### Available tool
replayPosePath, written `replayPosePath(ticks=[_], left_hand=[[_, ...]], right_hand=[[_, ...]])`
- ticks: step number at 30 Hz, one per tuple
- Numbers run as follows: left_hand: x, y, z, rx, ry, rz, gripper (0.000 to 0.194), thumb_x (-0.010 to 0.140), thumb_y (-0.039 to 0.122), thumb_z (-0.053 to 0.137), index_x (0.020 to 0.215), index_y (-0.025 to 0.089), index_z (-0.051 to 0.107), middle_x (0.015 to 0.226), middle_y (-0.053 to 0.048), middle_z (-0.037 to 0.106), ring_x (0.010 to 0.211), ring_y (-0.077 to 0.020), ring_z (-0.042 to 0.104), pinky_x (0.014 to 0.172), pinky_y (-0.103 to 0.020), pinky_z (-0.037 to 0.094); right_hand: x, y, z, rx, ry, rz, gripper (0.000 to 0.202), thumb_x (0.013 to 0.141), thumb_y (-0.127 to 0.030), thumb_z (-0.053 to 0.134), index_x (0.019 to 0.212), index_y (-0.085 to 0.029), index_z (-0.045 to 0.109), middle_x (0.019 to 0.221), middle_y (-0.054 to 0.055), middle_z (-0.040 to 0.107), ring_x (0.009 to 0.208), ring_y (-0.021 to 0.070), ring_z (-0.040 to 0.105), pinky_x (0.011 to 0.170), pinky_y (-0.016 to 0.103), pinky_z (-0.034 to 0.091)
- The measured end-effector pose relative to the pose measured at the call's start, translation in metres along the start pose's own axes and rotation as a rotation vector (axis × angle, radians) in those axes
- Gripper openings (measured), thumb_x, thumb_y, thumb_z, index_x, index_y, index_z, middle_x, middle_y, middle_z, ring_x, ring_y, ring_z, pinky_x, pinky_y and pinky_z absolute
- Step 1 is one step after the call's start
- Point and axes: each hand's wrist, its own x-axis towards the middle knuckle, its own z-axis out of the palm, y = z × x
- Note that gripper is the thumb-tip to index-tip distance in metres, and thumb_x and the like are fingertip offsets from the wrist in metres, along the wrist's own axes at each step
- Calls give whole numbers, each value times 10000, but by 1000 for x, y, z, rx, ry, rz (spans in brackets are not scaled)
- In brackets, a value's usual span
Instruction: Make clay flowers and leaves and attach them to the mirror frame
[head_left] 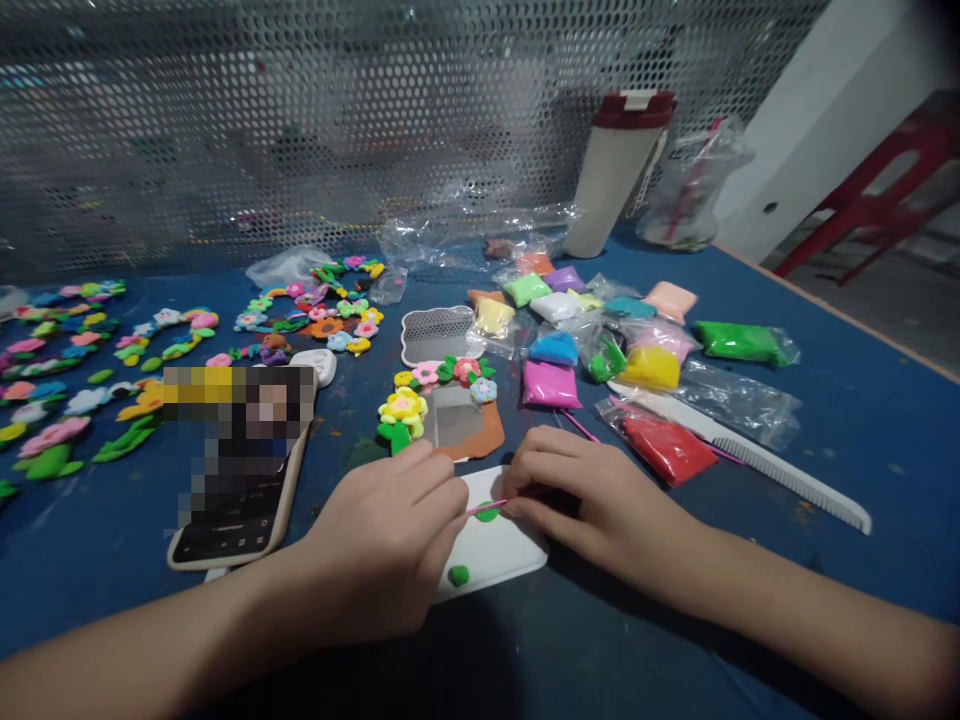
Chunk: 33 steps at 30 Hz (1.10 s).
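Note:
My left hand and my right hand are both closed, pinching a thin pink stick between them. The stick lies across a flattened piece of green clay on a white board. Nearer to me on that board sits a small green clay lump, close to my left hand. Just beyond the hands is a small mirror with a brown clay border, decorated with yellow, pink, red and blue clay flowers. My fingers hide the ends of the stick.
Left of my hands lies a phone, partly pixelated. Clay-flower pieces spread across the left side. At right are bagged clay packets, a red packet and a white comb. A tumbler stands behind, before a perforated metal panel.

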Motion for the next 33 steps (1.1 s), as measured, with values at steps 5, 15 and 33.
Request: replayPosePath(ticks=[5,15,33], left_hand=[[1,0,0,-5,-9,-4,242,871,124,425,641,158,492,650,-30,474,611,-168,381,544,-318,282],[-2,-1,2,-7,-33,-4,223,855,105,435,644,160,482,666,-31,463,624,-170,374,547,-323,270],[-1,1,-1,-83,76,-98,149,847,146,491,711,151,551,674,-31,509,645,-168,434,550,-296,322]], right_hand=[[0,0,0,3,1,-10,86,848,-103,556,836,-153,625,854,39,577,813,138,550,717,241,440],[0,2,1,-24,23,-70,90,858,-108,549,851,-146,630,853,43,585,824,139,540,727,236,433],[-1,-2,-1,7,53,-21,94,864,-132,542,804,-154,610,815,43,589,788,149,556,691,251,446]])
